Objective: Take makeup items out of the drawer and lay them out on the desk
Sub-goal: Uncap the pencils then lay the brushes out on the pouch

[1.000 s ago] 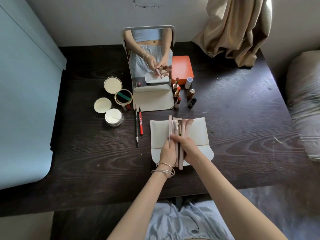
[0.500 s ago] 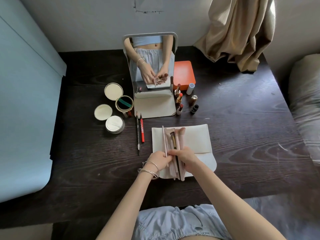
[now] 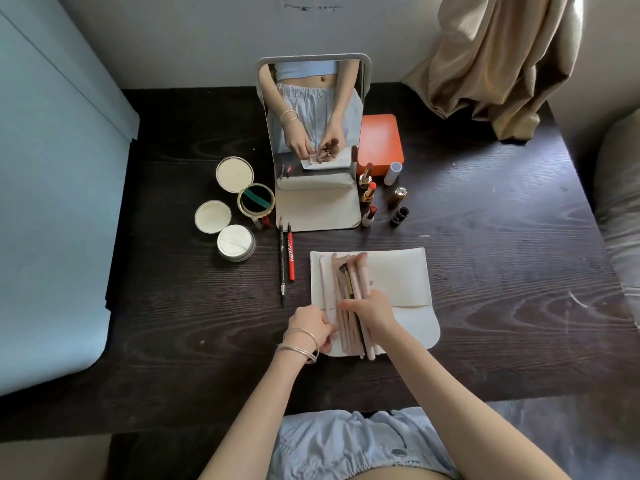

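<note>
While gripped, brushes (image 3: 348, 299) over pouch (image 3: 401, 282)

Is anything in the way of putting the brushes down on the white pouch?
No. The makeup brushes, held by both the left hand and right hand, already lie over the white pouch, whose right part is bare.
</note>
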A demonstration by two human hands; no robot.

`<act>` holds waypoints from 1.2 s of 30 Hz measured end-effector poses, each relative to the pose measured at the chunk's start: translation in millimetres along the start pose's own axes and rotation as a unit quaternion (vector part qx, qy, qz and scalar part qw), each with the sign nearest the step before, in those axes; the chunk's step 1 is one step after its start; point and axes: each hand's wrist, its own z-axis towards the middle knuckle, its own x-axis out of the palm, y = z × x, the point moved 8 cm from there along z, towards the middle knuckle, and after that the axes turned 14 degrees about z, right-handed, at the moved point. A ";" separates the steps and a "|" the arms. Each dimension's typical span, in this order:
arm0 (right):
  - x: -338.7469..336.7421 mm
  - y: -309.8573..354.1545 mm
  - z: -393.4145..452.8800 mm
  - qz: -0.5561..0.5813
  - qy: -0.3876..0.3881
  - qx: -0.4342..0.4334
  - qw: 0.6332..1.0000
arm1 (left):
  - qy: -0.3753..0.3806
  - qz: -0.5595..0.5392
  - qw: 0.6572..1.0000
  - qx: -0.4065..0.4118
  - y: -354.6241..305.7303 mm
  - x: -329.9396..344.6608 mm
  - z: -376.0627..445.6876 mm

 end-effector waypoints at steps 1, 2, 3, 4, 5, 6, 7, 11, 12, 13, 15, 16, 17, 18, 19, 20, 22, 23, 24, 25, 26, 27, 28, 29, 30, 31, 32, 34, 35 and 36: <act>0.7 0.9 0.5 -0.009 -0.004 -0.002 1.000 | -0.002 0.017 1.000 0.000 0.1 0.1 0.8; 1.8 2.1 0.6 -0.020 -0.009 -0.007 1.000 | -0.002 0.035 0.999 0.001 0.1 0.1 1.5; 3.5 3.0 1.1 -0.034 -0.014 -0.013 0.999 | 0.000 0.047 0.999 -0.003 -0.6 -1.3 1.0; 5.7 4.0 0.5 -0.047 -0.017 -0.017 0.999 | -0.005 0.061 0.998 -0.006 -1.3 -4.5 0.7; 8.0 3.9 0.3 -0.059 -0.018 -0.020 0.998 | -0.020 0.078 0.997 -0.006 -2.1 -9.3 1.0; 10.0 3.4 0.1 -0.070 -0.018 -0.021 0.997 | -0.042 0.097 0.994 -0.003 -3.2 -15.0 1.8; 11.2 2.1 0.5 -0.081 -0.018 -0.023 0.996 | -0.066 0.108 0.992 0.000 -4.5 -20.8 2.0; 11.1 0.7 2.5 -0.113 -0.031 -0.030 0.993 | -0.141 0.079 0.987 0.015 -7.0 -35.6 5.7; 11.8 1.5 2.4 -0.120 -0.031 -0.031 0.992 | -0.149 0.062 0.987 0.016 -6.2 -36.4 6.9; 12.1 2.0 2.5 -0.123 -0.032 -0.032 0.991 | -0.153 0.047 0.987 0.018 -6.1 -36.3 7.3; 10.6 1.5 1.4 -0.110 -0.040 -0.034 0.993 | -0.159 0.025 0.987 0.021 -5.5 -35.0 8.6; 8.4 0.7 0.5 -0.092 -0.046 -0.036 0.994 | -0.160 0.010 0.987 0.021 -4.7 -33.9 9.7; 5.5 -0.5 0.1 -0.068 -0.052 -0.040 0.995 | -0.158 -0.007 0.987 0.019 -3.7 -32.8 10.7; 3.0 -0.2 -1.7 -0.043 -0.056 -0.042 0.997 | -0.156 -0.022 0.987 0.018 -2.6 -31.8 12.1; 0.9 -0.5 -2.6 -0.022 -0.055 -0.043 0.997 | -0.153 -0.030 0.988 0.013 -1.8 -31.4 12.5; -0.7 0.2 -3.2 -0.011 -0.053 -0.045 0.998 | -0.151 -0.029 0.988 0.010 -1.4 -31.0 13.8; -4.1 2.7 -3.0 -0.012 -0.051 -0.056 0.997 | -0.150 -0.018 0.988 0.008 -2.6 -31.4 15.2; -5.5 3.8 -2.8 -0.010 -0.051 -0.060 0.997 | -0.150 -0.014 0.989 0.008 -3.4 -31.9 15.1; -6.4 4.5 -3.0 -0.003 -0.051 -0.061 0.997 | -0.151 -0.010 0.988 0.009 -3.9 -32.6 14.6; -6.9 4.9 -3.2 0.005 -0.052 -0.060 0.997 | -0.153 -0.003 0.988 0.011 -4.5 -33.4 14.0; -7.1 5.2 -3.5 0.012 -0.054 -0.058 0.997 | -0.156 0.004 0.988 0.015 -4.7 -34.1 13.8; -7.4 5.2 -3.4 0.017 -0.061 -0.058 0.996 | -0.159 0.008 0.987 0.021 -5.3 -34.5 13.3; -7.9 5.3 -3.4 0.021 -0.069 -0.055 0.996 | -0.163 0.011 0.986 0.029 -5.6 -34.6 13.2; -8.3 4.7 -2.7 0.025 -0.079 -0.050 0.995 | -0.168 0.012 0.985 0.036 -6.3 -35.0 12.3; -8.8 4.0 -2.2 0.030 -0.085 -0.043 0.995 | -0.174 0.013 0.984 0.042 -7.0 -35.4 11.5; -9.0 3.0 -1.4 0.035 -0.089 -0.035 0.995 | -0.182 0.014 0.982 0.047 -7.6 -36.2 9.8; -9.2 2.0 -0.6 0.039 -0.089 -0.030 0.995 | -0.190 0.015 0.980 0.049 -8.1 -37.1 8.7; -10.3 0.4 0.5 0.046 -0.088 -0.027 0.995 | -0.207 0.021 0.977 0.051 -9.6 -38.8 6.4; -11.2 -0.5 0.6 0.048 -0.088 -0.026 0.995 | -0.213 0.026 0.975 0.053 -10.9 -39.1 5.5; -12.0 -1.3 0.2 0.050 -0.089 -0.024 0.994 | -0.218 0.031 0.974 0.056 -12.6 -39.3 4.8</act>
